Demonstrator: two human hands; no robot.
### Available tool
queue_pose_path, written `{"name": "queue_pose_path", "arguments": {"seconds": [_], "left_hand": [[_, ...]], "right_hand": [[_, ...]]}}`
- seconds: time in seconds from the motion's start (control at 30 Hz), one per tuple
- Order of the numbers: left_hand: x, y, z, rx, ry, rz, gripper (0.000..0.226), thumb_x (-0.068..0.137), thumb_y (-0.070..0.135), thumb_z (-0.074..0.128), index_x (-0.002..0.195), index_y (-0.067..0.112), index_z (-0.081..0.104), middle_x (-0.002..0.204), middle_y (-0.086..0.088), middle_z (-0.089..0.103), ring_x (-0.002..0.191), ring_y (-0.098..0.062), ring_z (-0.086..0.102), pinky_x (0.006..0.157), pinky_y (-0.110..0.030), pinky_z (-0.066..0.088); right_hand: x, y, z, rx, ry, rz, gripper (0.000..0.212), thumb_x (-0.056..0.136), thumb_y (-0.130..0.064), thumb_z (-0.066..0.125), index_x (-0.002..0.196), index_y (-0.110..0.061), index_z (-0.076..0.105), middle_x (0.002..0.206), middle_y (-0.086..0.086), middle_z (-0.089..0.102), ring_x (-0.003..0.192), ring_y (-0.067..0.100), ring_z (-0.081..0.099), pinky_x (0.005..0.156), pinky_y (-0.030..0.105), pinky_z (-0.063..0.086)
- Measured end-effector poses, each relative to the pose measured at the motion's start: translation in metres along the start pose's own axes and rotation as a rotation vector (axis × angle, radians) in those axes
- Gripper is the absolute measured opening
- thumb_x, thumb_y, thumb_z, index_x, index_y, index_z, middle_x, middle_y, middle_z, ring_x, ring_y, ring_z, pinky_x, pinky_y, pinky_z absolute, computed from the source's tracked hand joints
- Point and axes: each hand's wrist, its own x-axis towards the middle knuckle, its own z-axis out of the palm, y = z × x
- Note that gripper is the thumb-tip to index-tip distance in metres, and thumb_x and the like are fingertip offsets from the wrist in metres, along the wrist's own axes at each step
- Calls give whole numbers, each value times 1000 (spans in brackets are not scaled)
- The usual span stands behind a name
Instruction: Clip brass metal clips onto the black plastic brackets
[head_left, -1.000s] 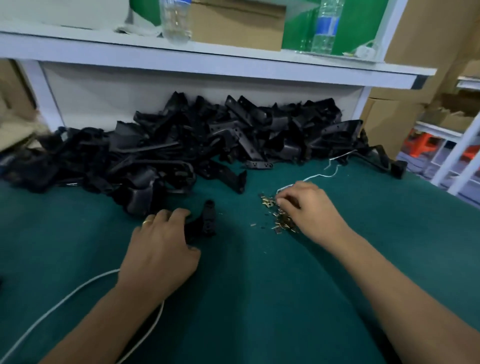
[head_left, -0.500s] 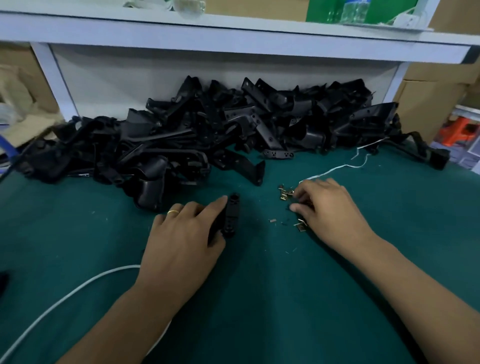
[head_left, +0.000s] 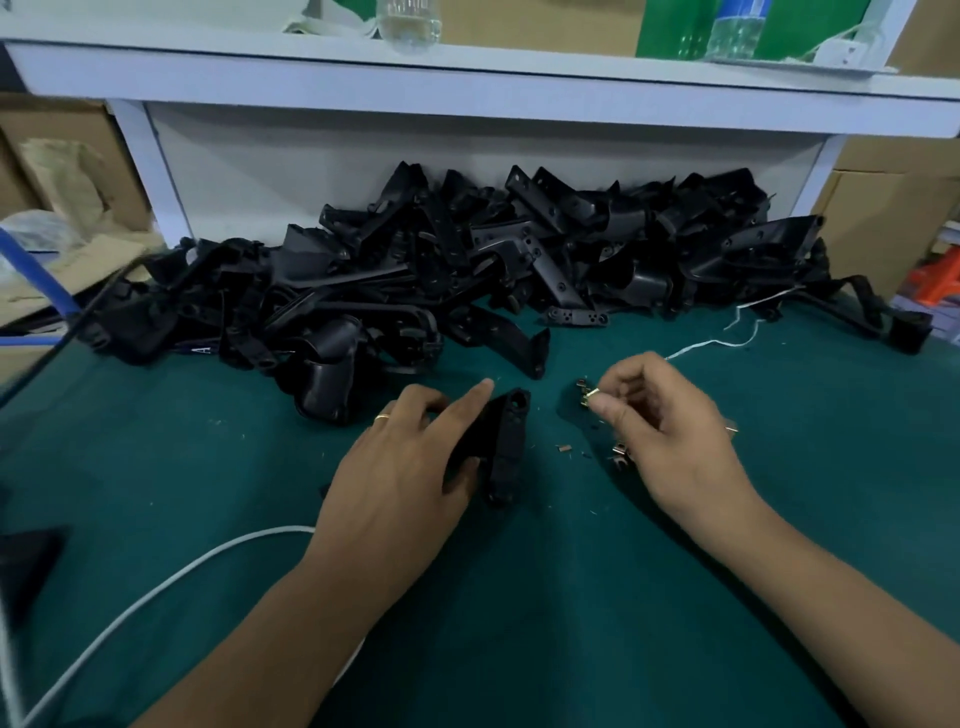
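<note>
My left hand (head_left: 402, 470) grips a black plastic bracket (head_left: 505, 447) that lies on the green mat, index finger stretched along its top edge and thumb against its side. My right hand (head_left: 670, 434) is lifted just above the mat and pinches a small brass clip (head_left: 591, 396) between thumb and fingertips, a short way right of the bracket's upper end. More loose brass clips (head_left: 618, 457) lie scattered on the mat under and beside my right hand. A big pile of black brackets (head_left: 467, 270) fills the back of the table.
The green mat (head_left: 519, 597) covers the table. A white cable (head_left: 156, 587) curves in from the lower left under my left forearm. A white string (head_left: 727, 335) lies behind my right hand. A white shelf (head_left: 467, 78) with water bottles overhangs the pile.
My right hand has risen off the clip pile with one brass clip pinched. My left hand has tipped the bracket more upright and drawn it slightly nearer. The camera view shifted.
</note>
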Motion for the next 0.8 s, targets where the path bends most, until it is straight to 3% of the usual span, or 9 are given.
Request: {"name": "queue_pose_path", "arguments": {"seconds": [0.13,0.3,0.43,0.6,0.8], "left_hand": [[0,-1,1,-12,51,12,69,91,30,70,152,44,43,121,6,52,107,-15,52,69,-27,48],[0,-4,5,-15,107,44,68,90,31,71,150,46,45,116,11,54,102,-14,51,67,-27,50],[2,-8,4,-62,174,71,66,88,27,74,147,45,50,117,16,57,99,-12,51,65,-33,56],[2,-13,7,-88,170,100,66,88,21,75,145,46,54,119,16,58,102,-13,52,68,-40,58],[0,-13,6,-99,147,149,64,91,17,73,146,45,53,121,15,56,104,-15,53,68,-42,58]], "right_hand": [[-14,-12,33,343,-36,87,16,99,5,62,101,-9,69,85,-3,66,79,11,63,74,21,54],[-20,-17,38,602,-68,188,12,96,-2,67,102,-10,73,91,7,70,83,17,68,79,25,57],[-22,-23,38,810,-196,249,14,85,-9,75,98,-10,78,92,13,73,84,23,69,78,30,59],[-18,-20,35,855,-204,257,16,83,-2,75,99,0,73,87,18,72,79,27,70,73,33,60],[-19,-20,35,934,-152,262,21,77,-4,80,93,-5,67,74,12,69,76,26,71,73,36,60]]}}
